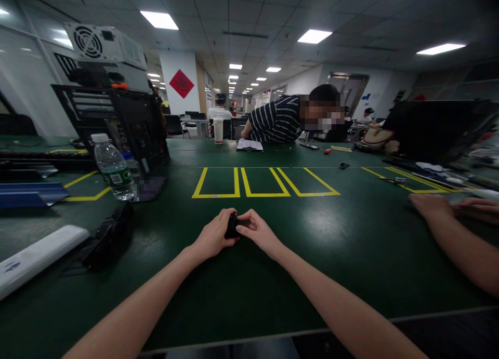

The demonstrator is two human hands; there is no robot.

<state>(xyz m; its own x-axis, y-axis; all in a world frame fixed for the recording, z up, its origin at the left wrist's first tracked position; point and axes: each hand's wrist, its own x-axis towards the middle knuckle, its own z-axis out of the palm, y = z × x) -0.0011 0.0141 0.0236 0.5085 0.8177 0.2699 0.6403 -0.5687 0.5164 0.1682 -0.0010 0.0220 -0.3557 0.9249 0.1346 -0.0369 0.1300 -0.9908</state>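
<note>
A small black object (pixel 232 227) is held just above or on the green table (pixel 249 286), near the middle of the view; its kind is too dark to make out. Around its left side and top curl the fingers of my left hand (pixel 217 231). From the right, my right hand (pixel 258 231) has thumb and fingers closed against the same object. Parts of it are hidden behind my fingers. Beyond my hands, three yellow tape outlines (pixel 267 195) are marked on the tabletop.
At left stand a water bottle (pixel 113 167), an open computer case (pixel 117 120), a long white bar (pixel 35 257) and a black strap-like bundle (pixel 107 237). Another person's arm (pixel 456 239) rests at right. Across the table, a person in a striped shirt (pixel 275 117) leans over beside a clipboard (pixel 249 145).
</note>
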